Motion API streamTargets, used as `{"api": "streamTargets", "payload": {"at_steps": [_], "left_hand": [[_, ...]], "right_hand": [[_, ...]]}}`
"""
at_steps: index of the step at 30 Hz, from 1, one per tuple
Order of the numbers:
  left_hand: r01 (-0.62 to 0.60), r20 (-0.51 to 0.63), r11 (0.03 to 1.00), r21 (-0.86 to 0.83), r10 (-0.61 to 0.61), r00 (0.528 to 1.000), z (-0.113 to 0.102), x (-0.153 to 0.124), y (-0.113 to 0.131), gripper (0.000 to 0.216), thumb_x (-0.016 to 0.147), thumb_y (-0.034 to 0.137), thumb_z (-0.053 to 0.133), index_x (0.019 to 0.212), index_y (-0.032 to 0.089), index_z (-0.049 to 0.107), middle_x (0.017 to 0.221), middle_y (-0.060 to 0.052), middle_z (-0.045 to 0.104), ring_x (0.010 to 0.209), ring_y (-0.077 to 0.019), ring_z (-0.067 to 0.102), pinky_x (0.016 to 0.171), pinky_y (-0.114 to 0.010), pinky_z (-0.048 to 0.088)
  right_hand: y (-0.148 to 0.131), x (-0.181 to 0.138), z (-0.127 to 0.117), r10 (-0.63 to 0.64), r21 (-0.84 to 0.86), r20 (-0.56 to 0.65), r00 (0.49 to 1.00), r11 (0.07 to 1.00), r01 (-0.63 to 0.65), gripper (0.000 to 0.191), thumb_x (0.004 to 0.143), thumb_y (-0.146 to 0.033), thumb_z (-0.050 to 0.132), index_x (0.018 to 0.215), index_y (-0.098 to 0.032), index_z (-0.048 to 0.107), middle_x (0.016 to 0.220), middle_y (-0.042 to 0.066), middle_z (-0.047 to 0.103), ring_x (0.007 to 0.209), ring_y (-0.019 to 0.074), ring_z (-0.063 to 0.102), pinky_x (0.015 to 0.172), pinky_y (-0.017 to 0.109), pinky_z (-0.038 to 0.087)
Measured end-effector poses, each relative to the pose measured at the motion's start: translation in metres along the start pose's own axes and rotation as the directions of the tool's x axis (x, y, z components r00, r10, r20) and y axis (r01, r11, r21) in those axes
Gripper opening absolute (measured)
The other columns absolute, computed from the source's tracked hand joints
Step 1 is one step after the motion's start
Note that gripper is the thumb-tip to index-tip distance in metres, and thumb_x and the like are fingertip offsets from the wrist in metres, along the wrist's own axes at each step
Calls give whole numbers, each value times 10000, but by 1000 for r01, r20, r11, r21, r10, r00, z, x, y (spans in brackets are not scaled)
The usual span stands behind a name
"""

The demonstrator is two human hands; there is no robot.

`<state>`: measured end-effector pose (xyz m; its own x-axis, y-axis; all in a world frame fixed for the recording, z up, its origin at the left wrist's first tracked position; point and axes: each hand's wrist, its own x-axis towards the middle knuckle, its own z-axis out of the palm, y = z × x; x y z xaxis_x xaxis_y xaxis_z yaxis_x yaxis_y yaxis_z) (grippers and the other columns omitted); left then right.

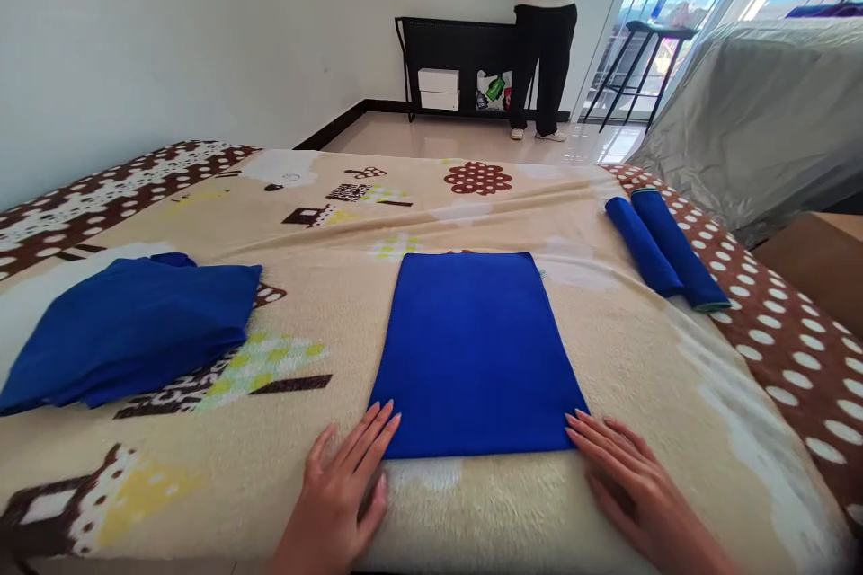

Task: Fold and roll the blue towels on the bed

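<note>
A blue cloth (pixel 475 350) lies flat and folded into a rectangle on the patterned blanket (pixel 337 216). My left hand (pixel 343 490) rests open on the blanket, its fingertips touching the cloth's near left corner. My right hand (pixel 627 481) lies open too, fingers stretched out, fingertips at the cloth's near right corner. Neither hand holds anything.
A loose pile of blue cloths (pixel 131 328) sits at the left. Two rolled blue cloths (pixel 664 247) lie at the right edge of the bed. A person (pixel 549 27) stands at the far wall beside a black rack (pixel 451 63). A covered piece of furniture (pixel 761 117) stands right.
</note>
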<state>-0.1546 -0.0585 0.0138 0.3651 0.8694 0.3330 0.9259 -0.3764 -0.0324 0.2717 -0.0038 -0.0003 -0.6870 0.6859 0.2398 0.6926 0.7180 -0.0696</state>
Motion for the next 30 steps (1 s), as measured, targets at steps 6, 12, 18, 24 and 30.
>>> {"api": "streamTargets", "payload": {"at_steps": [6,12,18,24,30], "left_hand": [[33,-206,992,-123,-58,977,8,2,-6,492,913,104,556,1384,244,555,1269,-47,702,1154,-181,659,1123,-377,262],[-17,-189,988,-152,-13,982,-4,-3,-21,419,961,60,481,1318,247,598,1233,-41,719,1125,-175,661,1002,-374,307],[-68,-180,975,-211,30,983,-8,-8,-30,400,909,66,529,1231,279,630,1176,14,741,1082,-185,666,954,-354,375],[171,-30,807,-566,-227,973,-10,-9,-47,182,906,231,593,1033,312,693,1006,54,758,968,-144,689,859,-239,516],[500,196,672,-547,-477,857,-10,4,-43,232,878,450,565,933,250,670,877,-1,706,787,-176,649,722,-281,514]], "right_hand": [[5,13,17,48,25,-180,982,999,-44,444,924,-102,511,1353,-201,566,1214,73,688,1103,211,641,968,423,460],[10,19,13,0,1,-308,952,1000,0,330,941,-41,516,1207,-183,651,1060,67,713,1000,195,655,946,416,440],[11,4,1,18,41,-281,959,999,-7,281,947,-105,548,1142,-250,690,1129,43,716,1056,190,662,956,389,442],[11,8,-10,91,275,-195,977,961,-34,214,949,-208,586,1125,-281,683,1169,10,708,1153,172,628,952,318,503],[16,24,-12,293,413,-182,939,889,-197,173,964,-250,566,1114,-280,646,906,0,690,870,147,641,764,272,541]]}}
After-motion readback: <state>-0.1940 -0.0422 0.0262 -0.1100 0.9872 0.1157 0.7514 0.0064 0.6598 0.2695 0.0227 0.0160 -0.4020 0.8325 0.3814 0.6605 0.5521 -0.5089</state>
